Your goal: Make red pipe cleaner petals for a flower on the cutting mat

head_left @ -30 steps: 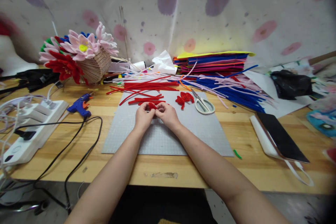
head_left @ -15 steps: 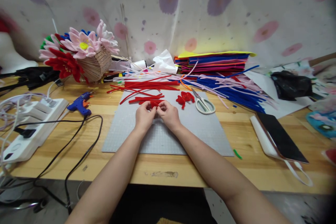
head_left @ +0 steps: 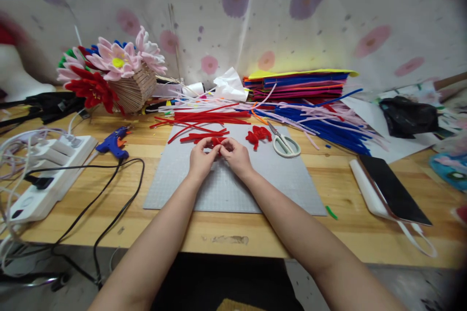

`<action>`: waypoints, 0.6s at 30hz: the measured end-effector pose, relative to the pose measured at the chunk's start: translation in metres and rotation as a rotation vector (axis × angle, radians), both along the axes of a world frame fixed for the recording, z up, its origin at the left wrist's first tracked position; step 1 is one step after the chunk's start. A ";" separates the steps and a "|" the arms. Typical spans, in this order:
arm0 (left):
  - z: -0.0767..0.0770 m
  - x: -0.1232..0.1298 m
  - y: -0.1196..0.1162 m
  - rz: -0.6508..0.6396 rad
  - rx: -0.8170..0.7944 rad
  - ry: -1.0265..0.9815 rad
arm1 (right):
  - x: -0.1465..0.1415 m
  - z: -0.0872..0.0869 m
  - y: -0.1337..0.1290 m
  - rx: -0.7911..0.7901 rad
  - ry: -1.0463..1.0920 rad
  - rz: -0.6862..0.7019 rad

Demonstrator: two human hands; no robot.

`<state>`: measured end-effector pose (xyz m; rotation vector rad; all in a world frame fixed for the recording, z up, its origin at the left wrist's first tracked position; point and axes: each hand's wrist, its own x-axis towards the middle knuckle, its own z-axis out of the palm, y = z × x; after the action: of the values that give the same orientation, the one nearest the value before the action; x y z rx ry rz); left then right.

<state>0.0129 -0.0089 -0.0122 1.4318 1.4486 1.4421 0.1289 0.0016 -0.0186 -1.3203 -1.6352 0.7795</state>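
Note:
Over the grey cutting mat (head_left: 233, 189), my left hand (head_left: 203, 156) and my right hand (head_left: 235, 155) meet with fingertips pinched. Between them they hold a red pipe cleaner (head_left: 216, 141), mostly hidden by the fingers. Just beyond the hands lie several cut red pipe cleaners (head_left: 199, 137), with longer red pipe cleaners (head_left: 211, 117) behind. To the right of my right hand rest bent red pipe-cleaner pieces (head_left: 258, 136), and beside these a pair of scissors (head_left: 286, 146) with pale handles.
On the left are a blue glue gun (head_left: 114, 143), a white power strip (head_left: 51, 180) with trailing cords, and a basket of pipe-cleaner flowers (head_left: 136, 88). Blue pipe cleaners (head_left: 339, 133) lie back right. A phone (head_left: 394, 189) with a white cable sits at the right.
Both hands stay together at the same place on the mat, their fingers shifting slightly around the red pipe cleaner. The whole view has shifted a little.

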 end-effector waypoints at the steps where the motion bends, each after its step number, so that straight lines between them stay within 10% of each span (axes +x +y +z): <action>1: -0.002 -0.001 0.001 0.001 0.000 0.000 | 0.000 -0.001 0.001 0.003 -0.003 0.007; 11: -0.005 0.001 0.002 0.124 -0.075 0.078 | -0.001 0.001 -0.002 0.033 -0.132 -0.011; 18: 0.007 0.000 0.000 0.071 -0.127 -0.318 | 0.004 -0.003 0.007 -0.097 0.119 0.271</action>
<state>0.0126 -0.0091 -0.0055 1.0288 1.3709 1.5126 0.1332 0.0085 -0.0220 -1.1067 -1.7183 1.0906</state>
